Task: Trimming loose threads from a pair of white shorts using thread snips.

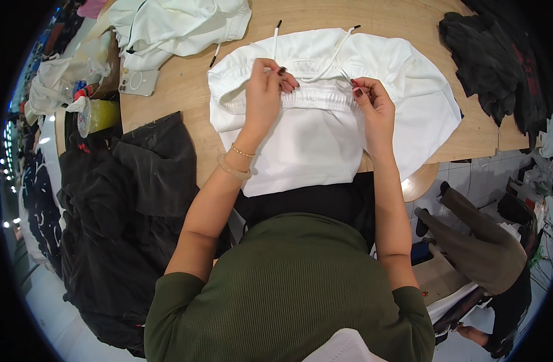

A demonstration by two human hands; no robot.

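Observation:
White pants [313, 142] with a gathered elastic waistband and a white drawstring [335, 53] lie on the table before me. Both cord ends are black-tipped and lie toward the far side. My left hand [267, 90] is over the left part of the waistband, thumb and forefinger pinched; what they hold, if anything, is too small to make out. At the waistband's right part, my right hand [376, 105] is closed on a small silvery pointed tool [346, 76], whose tip points up and left.
Another white garment [180, 27] lies at the far left, near a phone [139, 82] and a cup of yellow liquid [98, 116]. Dark garments are heaped at my left [125, 193] and far right [485, 60]. Beyond the table's right edge, another person's legs [482, 241] show.

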